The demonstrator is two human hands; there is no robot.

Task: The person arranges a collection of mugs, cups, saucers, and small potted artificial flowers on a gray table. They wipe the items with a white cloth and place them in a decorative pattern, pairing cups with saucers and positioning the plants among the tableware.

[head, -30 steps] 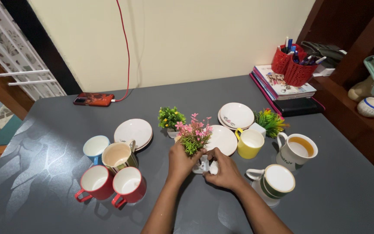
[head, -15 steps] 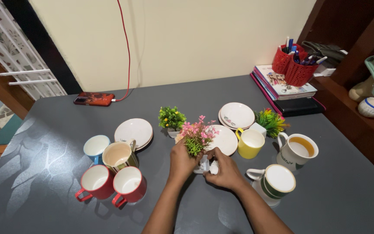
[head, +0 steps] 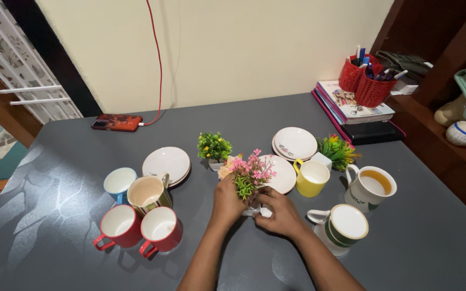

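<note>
Pink blossoms topped the small plant that both hands held at the middle of the grey counter. The left hand came in from below with its fingers closed round the green stems, holding the sprig upright. The right hand lay just beside it, palm down, fingers curled over the small white pot at the plant's foot, which rested on the counter. Behind the plant sat a white saucer, with a yellow mug touching its right edge. Two red mugs stood side by side to the left, well apart from the hands. At the far right corner a stack of books with a picture cover lay flat, two red baskets of pens on top. A red phone lay near the wall.
</note>
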